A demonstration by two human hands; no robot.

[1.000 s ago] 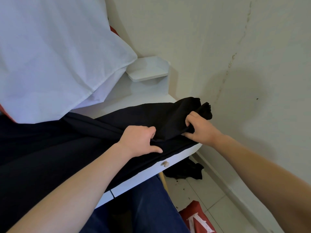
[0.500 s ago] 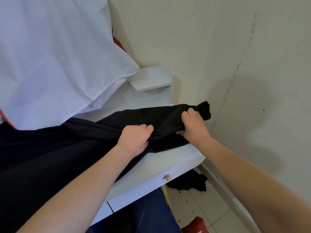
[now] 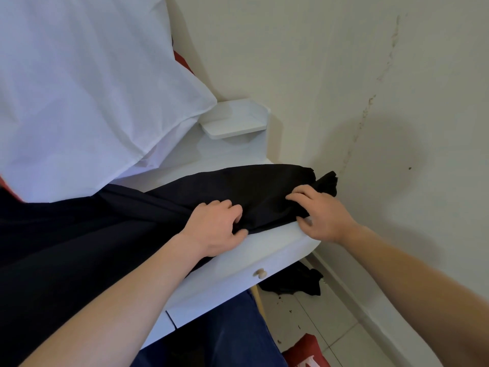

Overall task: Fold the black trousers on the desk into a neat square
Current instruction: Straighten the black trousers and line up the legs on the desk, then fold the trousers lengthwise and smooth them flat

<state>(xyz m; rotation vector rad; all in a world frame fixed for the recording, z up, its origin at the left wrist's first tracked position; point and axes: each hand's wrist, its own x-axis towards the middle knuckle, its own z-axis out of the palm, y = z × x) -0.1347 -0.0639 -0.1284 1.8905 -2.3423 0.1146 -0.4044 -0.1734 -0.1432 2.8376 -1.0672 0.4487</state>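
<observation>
A large white cloth (image 3: 79, 83) fills the upper left of the view, draped over something and hanging down so that its lower corner lies across the back of the white desk (image 3: 267, 250). The black trousers (image 3: 66, 247) spread over most of the desktop from the left edge, narrowing to a leg that runs rightward to the desk's far end beside the cream wall (image 3: 370, 102), where the hem bunches and sticks up just past the corner. Two bare forearms reach in from below, the left one rising diagonally from the bottom left, the right one coming in from the lower right with the wrist bent inward. The left hand (image 3: 215, 227) rests knuckles-up on the near edge of the leg, fingers curled under and thumb pressed against them, clamped on a pinch of the fabric. The right hand (image 3: 321, 214) lies palm-down near the hem, fingers laid over the cloth and thumb tucked beneath its edge at the desk's rim, gripping the fabric there. The cloth between the hands lies nearly flat. A small white shelf (image 3: 235, 120) sits at the desk's back corner, and a round knob (image 3: 260, 273) shows on the drawer front below.
</observation>
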